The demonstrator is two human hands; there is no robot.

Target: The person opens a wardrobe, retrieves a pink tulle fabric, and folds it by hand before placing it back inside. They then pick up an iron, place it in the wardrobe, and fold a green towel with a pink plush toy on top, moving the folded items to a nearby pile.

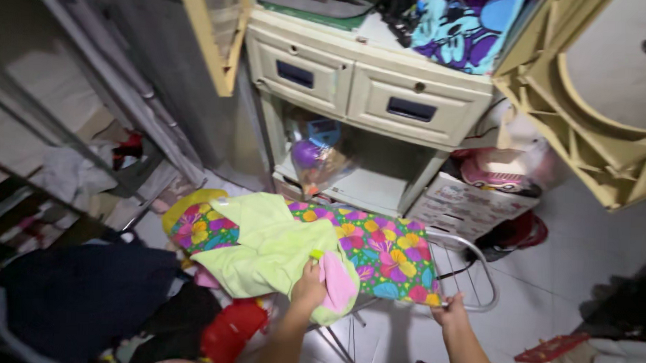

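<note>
Left hand (308, 287) pinching light green garment (270, 248) on floral ironing board (385, 255). Right hand (449, 310) curled on board's edge. Probably laying out; spreading flat needed next.

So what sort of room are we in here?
Probably a cramped laundry or storage corner of a home: a floral ironing board with a light green garment on it, a cream drawer cabinet behind, and piled clothes on the floor.

Your left hand (308, 288) reaches forward from a bare forearm rising at the lower centre, fingers curled down in a closed grasp, back of hand toward you. Your right hand (449, 310) extends alongside on a bare forearm from the lower right, fingers closed, knuckles up.
</note>
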